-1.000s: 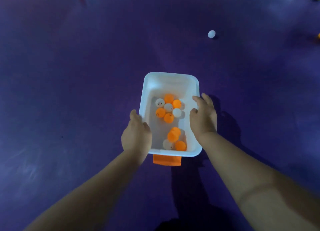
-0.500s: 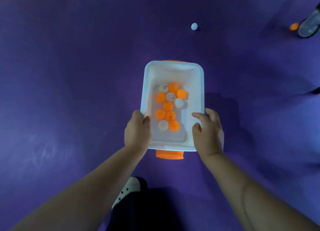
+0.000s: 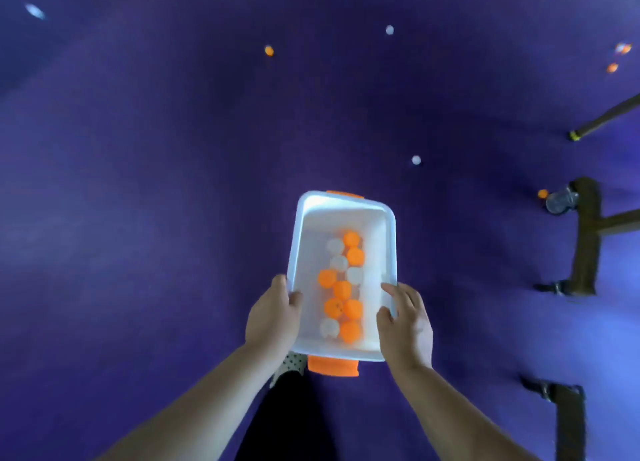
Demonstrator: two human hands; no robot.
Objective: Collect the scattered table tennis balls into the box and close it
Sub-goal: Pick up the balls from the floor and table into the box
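I hold a white plastic box [image 3: 346,214] with orange latches above the purple floor. My left hand [image 3: 272,317] grips its left rim and my right hand [image 3: 405,325] grips its right rim, both near the close end. Several orange and white balls [image 3: 341,289] lie in a loose line inside it. No lid is on the box. On the floor ahead lie a white ball [image 3: 416,160], a farther white ball [image 3: 390,30] and an orange ball [image 3: 269,51]. Another orange ball [image 3: 542,193] rests by a caster wheel at the right.
Dark furniture legs [image 3: 585,239] with a caster wheel [image 3: 561,201] stand at the right edge, another leg [image 3: 568,422] lower right. More balls [image 3: 620,57] lie at the far right, and a white blurred one [image 3: 34,11] at the far left. My dark trouser leg and spotted shoe [image 3: 291,363] show under the box.
The box has lifted and the view has swung forward, bringing more scattered balls and furniture legs into sight. The balls inside have rolled into a line. Both hands have slid toward the near end.
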